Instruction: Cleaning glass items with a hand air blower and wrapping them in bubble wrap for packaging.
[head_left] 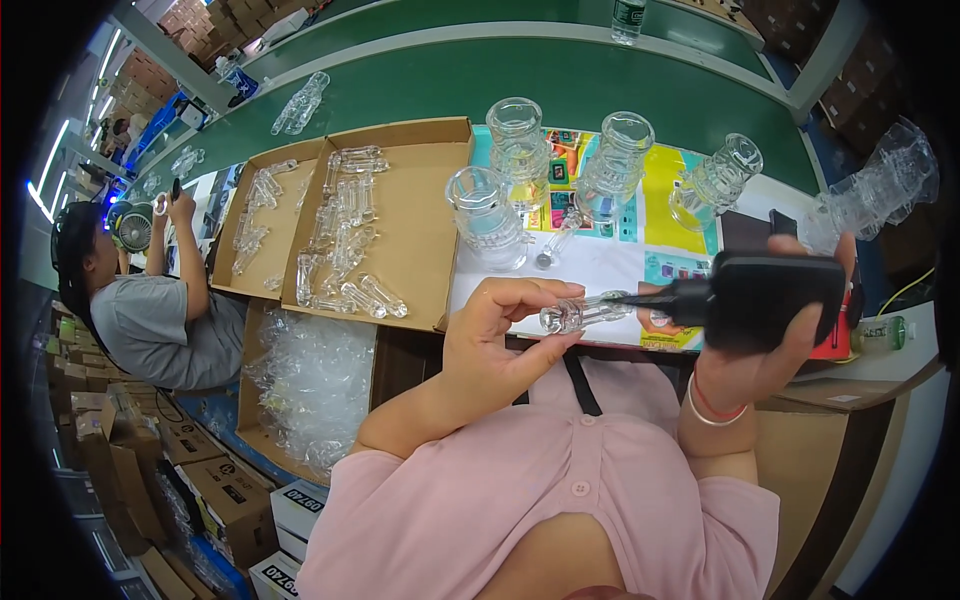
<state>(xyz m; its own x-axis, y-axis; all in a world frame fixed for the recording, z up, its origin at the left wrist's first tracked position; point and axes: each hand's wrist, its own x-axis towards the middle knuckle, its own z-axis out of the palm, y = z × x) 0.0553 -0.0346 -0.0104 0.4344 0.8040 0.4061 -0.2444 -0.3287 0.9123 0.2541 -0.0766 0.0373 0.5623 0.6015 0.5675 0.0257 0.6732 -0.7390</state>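
My left hand (pixel 500 345) pinches a small clear glass tube piece (pixel 563 317) between thumb and fingers, above the table's near edge. In my right hand (pixel 735 380) is a boxy black tool (pixel 785 300) with a tapered nozzle. Its thin dark tip meets or overlaps the tube's right end; whether it goes inside I cannot tell. Beyond my hands stand several clear glass vessels, including a wide-mouthed one (pixel 487 220) and a taller one (pixel 615 175). Another small glass piece (pixel 560 240) lies between them on a printed sheet (pixel 673 185).
Left of the vessels, a cardboard tray (pixel 425 190) holds several small glass tubes. Below it sits a box of clear plastic bags (pixel 315 385). Clear wrapped ware (pixel 875 190) lies at the right. A co-worker (pixel 165 310) sits at the left, hands raised.
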